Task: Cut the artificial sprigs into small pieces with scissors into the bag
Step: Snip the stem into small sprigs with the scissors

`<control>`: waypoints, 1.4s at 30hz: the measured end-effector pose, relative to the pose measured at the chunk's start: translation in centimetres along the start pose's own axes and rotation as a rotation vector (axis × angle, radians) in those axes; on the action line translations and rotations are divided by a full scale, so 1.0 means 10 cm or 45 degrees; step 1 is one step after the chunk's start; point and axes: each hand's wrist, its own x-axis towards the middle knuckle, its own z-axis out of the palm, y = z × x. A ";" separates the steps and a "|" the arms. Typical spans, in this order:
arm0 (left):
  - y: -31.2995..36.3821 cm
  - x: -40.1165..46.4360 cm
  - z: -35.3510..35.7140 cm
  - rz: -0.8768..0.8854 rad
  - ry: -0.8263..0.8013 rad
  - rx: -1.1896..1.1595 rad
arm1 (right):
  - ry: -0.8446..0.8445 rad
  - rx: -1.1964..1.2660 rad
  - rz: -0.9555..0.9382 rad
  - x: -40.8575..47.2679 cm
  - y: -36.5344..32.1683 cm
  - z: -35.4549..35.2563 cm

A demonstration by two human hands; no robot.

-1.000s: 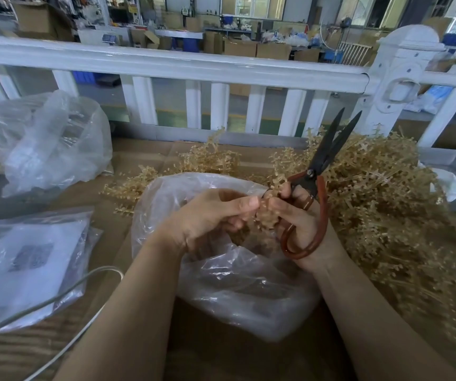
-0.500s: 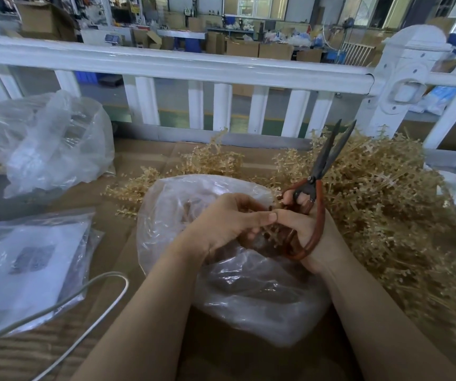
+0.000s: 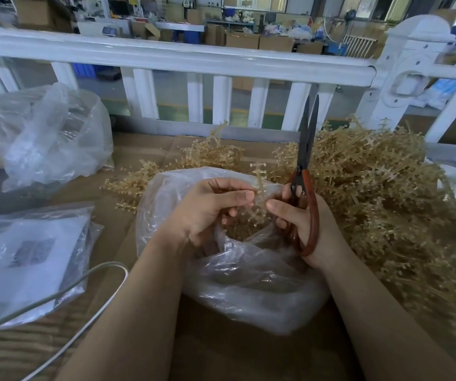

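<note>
While the left hand (image 3: 207,207) pinches a sprig (image 3: 258,188), the right hand (image 3: 301,218) grips upright scissors (image 3: 306,166) (blades nearly together).

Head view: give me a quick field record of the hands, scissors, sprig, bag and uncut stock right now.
left hand: pinches sprig
right hand: grips scissors by the handles
scissors: blades point up, nearly closed, not on the sprig
sprig: upright between both hands, above the bag mouth
bag: clear plastic, open, cut pieces inside
sprig pile: right of bag
</note>
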 end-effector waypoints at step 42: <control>0.00 0.00 -0.01 0.052 0.035 0.421 | 0.022 -0.030 -0.129 -0.05 -0.01 0.06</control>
